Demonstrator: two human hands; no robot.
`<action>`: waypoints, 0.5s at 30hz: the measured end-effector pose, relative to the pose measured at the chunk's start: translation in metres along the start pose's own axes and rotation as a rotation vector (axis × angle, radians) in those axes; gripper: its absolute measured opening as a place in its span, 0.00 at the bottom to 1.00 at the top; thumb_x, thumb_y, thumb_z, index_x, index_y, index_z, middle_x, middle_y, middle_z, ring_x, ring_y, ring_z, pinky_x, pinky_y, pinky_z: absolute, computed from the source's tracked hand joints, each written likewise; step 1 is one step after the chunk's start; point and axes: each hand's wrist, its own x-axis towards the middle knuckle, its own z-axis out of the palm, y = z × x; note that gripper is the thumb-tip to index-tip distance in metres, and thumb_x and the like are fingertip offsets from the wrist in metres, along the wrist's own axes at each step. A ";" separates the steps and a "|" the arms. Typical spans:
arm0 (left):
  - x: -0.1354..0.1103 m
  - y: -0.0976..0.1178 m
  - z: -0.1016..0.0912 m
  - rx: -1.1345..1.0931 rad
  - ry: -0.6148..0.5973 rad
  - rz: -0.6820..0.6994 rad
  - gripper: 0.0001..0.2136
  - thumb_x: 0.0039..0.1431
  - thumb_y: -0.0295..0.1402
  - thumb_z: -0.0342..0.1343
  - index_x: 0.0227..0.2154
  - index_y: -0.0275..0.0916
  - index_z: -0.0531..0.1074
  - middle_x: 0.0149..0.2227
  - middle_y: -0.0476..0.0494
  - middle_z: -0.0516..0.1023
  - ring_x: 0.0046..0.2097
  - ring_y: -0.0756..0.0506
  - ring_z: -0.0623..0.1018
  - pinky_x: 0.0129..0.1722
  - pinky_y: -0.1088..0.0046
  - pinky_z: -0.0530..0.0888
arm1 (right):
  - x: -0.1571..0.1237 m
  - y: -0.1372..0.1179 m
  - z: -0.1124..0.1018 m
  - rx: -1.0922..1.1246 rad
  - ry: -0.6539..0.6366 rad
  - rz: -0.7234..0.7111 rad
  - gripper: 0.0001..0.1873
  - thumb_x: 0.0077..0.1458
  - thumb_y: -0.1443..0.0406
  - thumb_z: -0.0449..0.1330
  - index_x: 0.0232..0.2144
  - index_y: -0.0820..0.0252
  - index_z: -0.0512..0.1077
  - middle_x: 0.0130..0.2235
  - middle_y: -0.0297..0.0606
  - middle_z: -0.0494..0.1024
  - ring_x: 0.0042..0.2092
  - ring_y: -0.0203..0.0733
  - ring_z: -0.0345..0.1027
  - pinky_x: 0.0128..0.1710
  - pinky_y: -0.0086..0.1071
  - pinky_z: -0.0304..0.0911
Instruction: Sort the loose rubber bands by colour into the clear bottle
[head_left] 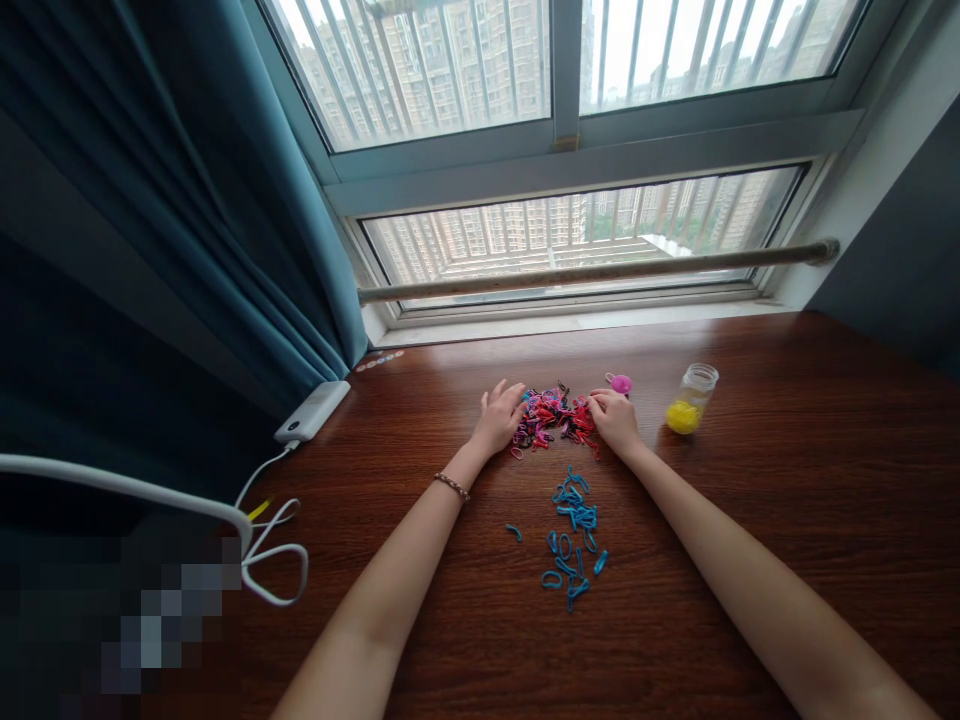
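A pile of small elastic hair ties (551, 412), mostly pink, red and black, lies on the brown wooden table between both my hands. At its left edge my left hand (498, 416) is open, fingers spread, with fingertips touching the ties. My right hand (613, 420) rests at the right edge, its bent fingers touching the red ties; its fingertips are partly hidden. Closer to me lies a loose group of blue hair ties (576, 516), with one blue tie (514, 532) apart to the left. Just beyond my right hand is a round pink item (621, 384) with a loop.
A clear open jar (694, 398) with yellow contents stands right of my right hand. At the left are a white power strip (313, 411), a white cable (277, 550) and a blue curtain (300, 250). A metal rail (600, 272) crosses the window behind the table.
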 end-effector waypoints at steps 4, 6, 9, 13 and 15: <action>-0.002 0.002 -0.001 0.057 -0.092 0.016 0.20 0.61 0.42 0.37 0.56 0.50 0.54 0.59 0.50 0.57 0.62 0.42 0.47 0.58 0.49 0.44 | -0.001 -0.004 -0.001 0.028 -0.035 -0.036 0.15 0.54 0.65 0.49 0.31 0.61 0.76 0.36 0.42 0.77 0.41 0.44 0.68 0.44 0.35 0.60; -0.004 0.002 -0.002 0.053 -0.112 0.025 0.20 0.61 0.43 0.35 0.55 0.51 0.54 0.58 0.51 0.58 0.62 0.43 0.47 0.58 0.49 0.42 | -0.001 -0.006 -0.002 0.053 -0.024 -0.057 0.15 0.53 0.65 0.49 0.34 0.61 0.75 0.38 0.42 0.77 0.42 0.44 0.68 0.45 0.36 0.59; -0.004 0.000 -0.002 0.021 -0.116 0.029 0.19 0.62 0.43 0.34 0.54 0.51 0.56 0.57 0.52 0.61 0.61 0.43 0.49 0.58 0.49 0.42 | -0.002 -0.009 -0.002 0.043 -0.040 -0.106 0.13 0.53 0.64 0.51 0.34 0.59 0.76 0.40 0.41 0.76 0.43 0.44 0.66 0.47 0.38 0.58; -0.004 -0.003 -0.001 -0.012 -0.102 0.018 0.18 0.62 0.43 0.34 0.50 0.49 0.62 0.55 0.51 0.64 0.61 0.42 0.51 0.57 0.49 0.43 | -0.004 -0.010 0.000 -0.009 -0.129 -0.177 0.13 0.53 0.65 0.52 0.27 0.57 0.77 0.37 0.39 0.77 0.42 0.45 0.65 0.46 0.40 0.57; -0.004 -0.005 -0.001 -0.021 -0.099 0.016 0.18 0.62 0.42 0.34 0.49 0.49 0.63 0.55 0.50 0.65 0.60 0.42 0.51 0.57 0.48 0.43 | -0.004 -0.010 0.000 -0.011 -0.132 -0.179 0.13 0.53 0.66 0.51 0.28 0.58 0.76 0.35 0.39 0.77 0.41 0.45 0.64 0.45 0.39 0.58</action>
